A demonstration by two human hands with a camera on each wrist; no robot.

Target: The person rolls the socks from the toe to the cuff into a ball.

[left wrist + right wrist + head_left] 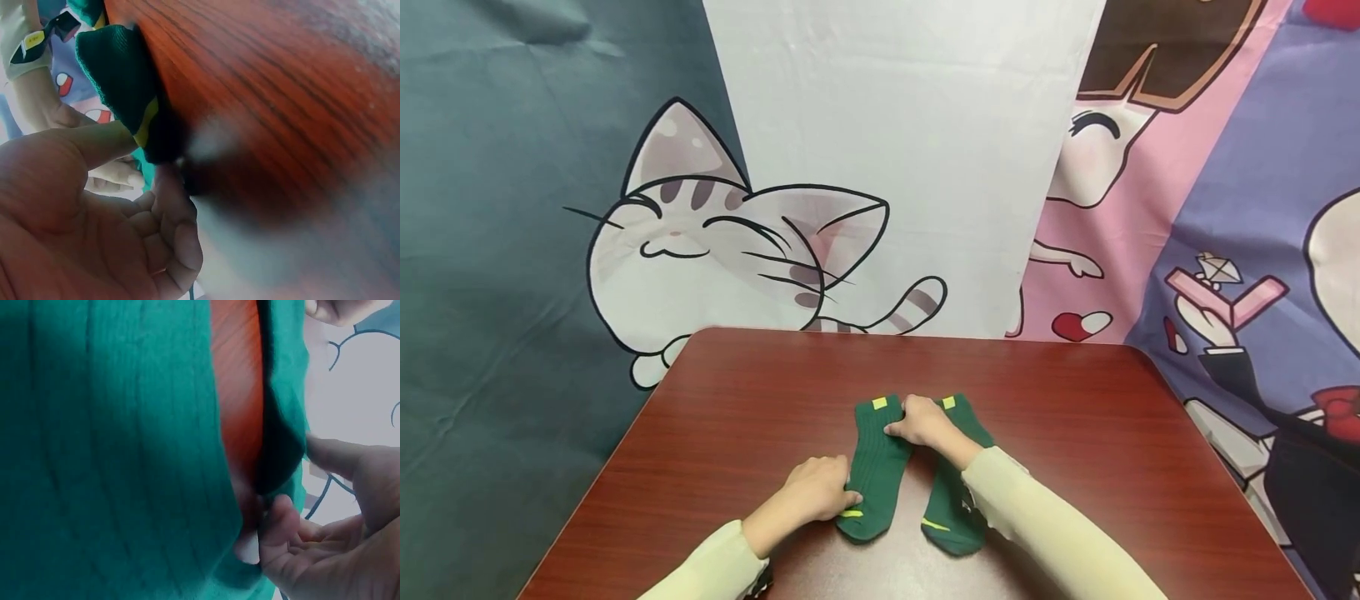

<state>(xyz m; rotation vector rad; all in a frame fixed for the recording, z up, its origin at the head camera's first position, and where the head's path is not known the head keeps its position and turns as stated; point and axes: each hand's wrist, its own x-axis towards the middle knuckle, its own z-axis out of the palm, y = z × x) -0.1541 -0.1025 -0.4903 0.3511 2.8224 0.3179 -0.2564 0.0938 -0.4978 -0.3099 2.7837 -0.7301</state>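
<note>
Two green socks with yellow marks lie side by side on a reddish-brown table. My left hand (822, 487) pinches the left sock (877, 467) along its lower left edge, near the yellow stripe; in the left wrist view the thumb lies over the sock (119, 81) and a fingertip is at its edge. My right hand (922, 422) pinches that same sock by its upper right edge, below the cuff. The right sock (946, 500) lies flat beneath my right forearm, which hides part of it. In the right wrist view this sock (112, 444) fills the near side.
The wooden table (737, 417) reaches away to a far edge with rounded corners. Behind it hangs a cloth backdrop (910, 125) printed with a cartoon cat and figures. A dark strap (47, 37) circles the right wrist over a pale sleeve.
</note>
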